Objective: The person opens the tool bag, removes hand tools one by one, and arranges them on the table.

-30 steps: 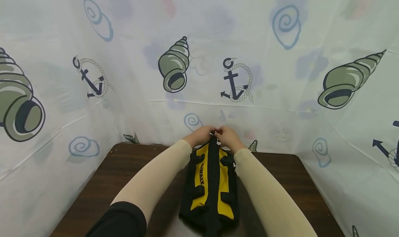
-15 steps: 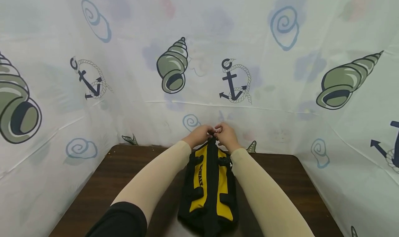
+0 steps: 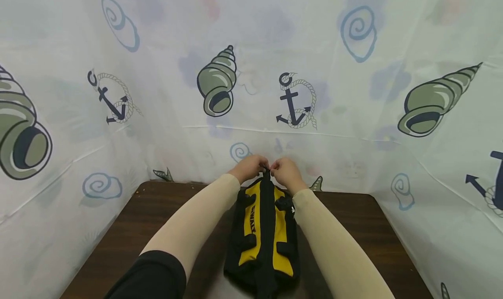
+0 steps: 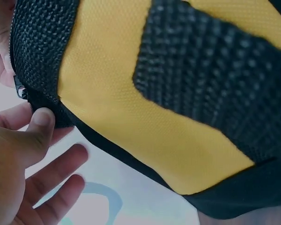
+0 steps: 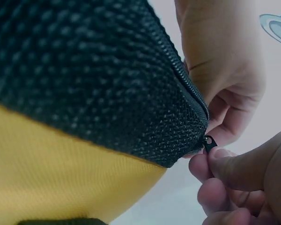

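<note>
A black and yellow tool bag (image 3: 268, 229) lies lengthwise on the table, its far end between my two hands. At that end my left hand (image 3: 249, 168) pinches a black fabric tab (image 4: 49, 110) between thumb and fingers, its other fingers spread below in the left wrist view. My right hand (image 3: 287, 173) faces it from the other side. In the right wrist view, its thumb and forefinger pinch the small dark zipper pull (image 5: 210, 143). The zipper (image 5: 178, 65) runs along the top of the bag, and its teeth look closed up to the pull.
The dark brown wooden table (image 3: 157, 220) extends to both sides of the bag. A white cloth (image 3: 169, 63) printed with shells and anchors hangs behind and at both sides. Black handle straps (image 3: 248, 242) lie along the bag's sides.
Half a second ago my right fingers were lifted a little above the bag's far end; now they are lower, at the pull. The bag stays nearly in place.
</note>
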`<act>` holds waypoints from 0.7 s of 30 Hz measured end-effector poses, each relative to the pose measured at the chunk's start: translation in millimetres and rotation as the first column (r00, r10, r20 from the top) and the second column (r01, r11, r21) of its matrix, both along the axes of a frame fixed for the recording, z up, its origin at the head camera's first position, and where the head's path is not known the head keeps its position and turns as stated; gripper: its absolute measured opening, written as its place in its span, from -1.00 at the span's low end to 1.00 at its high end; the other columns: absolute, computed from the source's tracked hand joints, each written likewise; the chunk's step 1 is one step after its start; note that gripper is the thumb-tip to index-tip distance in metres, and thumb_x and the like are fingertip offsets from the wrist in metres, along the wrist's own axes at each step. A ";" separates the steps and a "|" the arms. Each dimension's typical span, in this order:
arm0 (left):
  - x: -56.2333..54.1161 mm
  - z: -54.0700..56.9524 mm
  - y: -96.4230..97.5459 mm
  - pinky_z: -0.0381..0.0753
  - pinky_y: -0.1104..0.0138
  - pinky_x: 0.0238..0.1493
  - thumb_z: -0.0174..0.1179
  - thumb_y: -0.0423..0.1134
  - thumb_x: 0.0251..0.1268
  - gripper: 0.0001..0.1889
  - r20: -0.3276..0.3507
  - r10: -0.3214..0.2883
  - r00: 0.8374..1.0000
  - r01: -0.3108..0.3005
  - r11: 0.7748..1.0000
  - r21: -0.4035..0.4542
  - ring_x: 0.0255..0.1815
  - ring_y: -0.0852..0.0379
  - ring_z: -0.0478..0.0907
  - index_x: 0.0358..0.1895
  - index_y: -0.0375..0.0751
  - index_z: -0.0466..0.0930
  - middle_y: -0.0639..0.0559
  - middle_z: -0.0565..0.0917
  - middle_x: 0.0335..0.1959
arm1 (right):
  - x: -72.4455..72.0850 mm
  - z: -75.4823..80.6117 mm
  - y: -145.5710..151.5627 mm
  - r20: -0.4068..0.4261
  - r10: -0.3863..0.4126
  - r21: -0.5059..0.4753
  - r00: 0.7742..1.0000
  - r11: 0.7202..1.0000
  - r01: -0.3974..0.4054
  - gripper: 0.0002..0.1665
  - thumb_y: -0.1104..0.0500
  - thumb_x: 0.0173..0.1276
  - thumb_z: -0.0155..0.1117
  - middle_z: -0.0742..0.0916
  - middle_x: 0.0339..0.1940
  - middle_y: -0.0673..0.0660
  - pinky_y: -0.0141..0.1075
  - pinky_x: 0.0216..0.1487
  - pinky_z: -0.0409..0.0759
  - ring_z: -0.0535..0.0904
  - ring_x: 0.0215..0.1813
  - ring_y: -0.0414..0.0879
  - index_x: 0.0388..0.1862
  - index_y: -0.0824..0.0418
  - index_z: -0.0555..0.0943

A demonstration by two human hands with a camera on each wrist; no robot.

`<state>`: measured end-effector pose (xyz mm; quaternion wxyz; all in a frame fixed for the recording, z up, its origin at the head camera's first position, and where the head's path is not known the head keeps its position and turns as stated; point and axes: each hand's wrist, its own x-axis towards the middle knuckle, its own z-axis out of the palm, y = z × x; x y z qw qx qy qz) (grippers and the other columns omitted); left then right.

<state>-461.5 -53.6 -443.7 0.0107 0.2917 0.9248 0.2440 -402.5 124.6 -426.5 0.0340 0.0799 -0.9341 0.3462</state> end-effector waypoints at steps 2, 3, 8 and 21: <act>-0.5 0.7 0.2 0.72 0.20 0.01 0.23 -0.35 0.66 -0.83 -0.041 0.003 0.999 -0.004 1.000 -0.029 -0.01 -0.02 0.74 -0.08 -0.04 0.80 -0.01 0.82 -0.02 | 3.2 -1.1 -1.2 -0.026 -0.003 0.011 1.000 1.000 0.004 -0.79 0.24 0.64 0.30 0.85 -0.15 0.17 -0.20 -0.20 0.60 0.65 -0.23 0.00 -0.06 0.30 0.84; -1.0 1.0 -0.3 0.70 0.21 0.01 0.24 -0.34 0.66 -0.84 -0.055 0.004 0.998 -0.006 0.999 -0.044 -0.05 0.01 0.71 -0.09 -0.02 0.80 0.01 0.82 -0.05 | 5.3 -1.4 -1.7 -0.037 0.002 0.015 0.999 1.000 -0.001 -0.80 0.24 0.64 0.31 0.85 -0.15 0.16 -0.19 -0.17 0.62 0.66 -0.20 0.01 -0.07 0.29 0.84; -3.8 4.0 -4.4 0.64 0.28 -0.26 0.22 -0.36 0.66 -0.82 -0.044 0.001 0.999 -0.005 0.997 -0.083 -0.33 0.06 0.61 -0.09 -0.02 0.79 0.00 0.78 -0.21 | 19.3 -2.9 -1.8 -0.055 0.054 -0.010 0.997 0.998 -0.054 -0.82 0.25 0.63 0.34 0.82 -0.24 0.15 -0.24 -0.32 0.55 0.62 -0.31 0.01 -0.13 0.30 0.83; -2.0 11.4 -2.4 0.63 0.36 -0.38 0.17 -0.36 0.70 -0.78 0.044 0.054 0.998 -0.049 0.992 -0.113 -0.38 0.11 0.60 0.05 -0.09 0.83 0.01 0.82 -0.18 | 63.2 -9.2 6.8 -0.047 0.134 0.011 0.990 0.991 -0.133 -0.83 0.24 0.63 0.36 0.81 -0.31 0.10 -0.28 -0.37 0.52 0.58 -0.42 -0.08 -0.24 0.19 0.79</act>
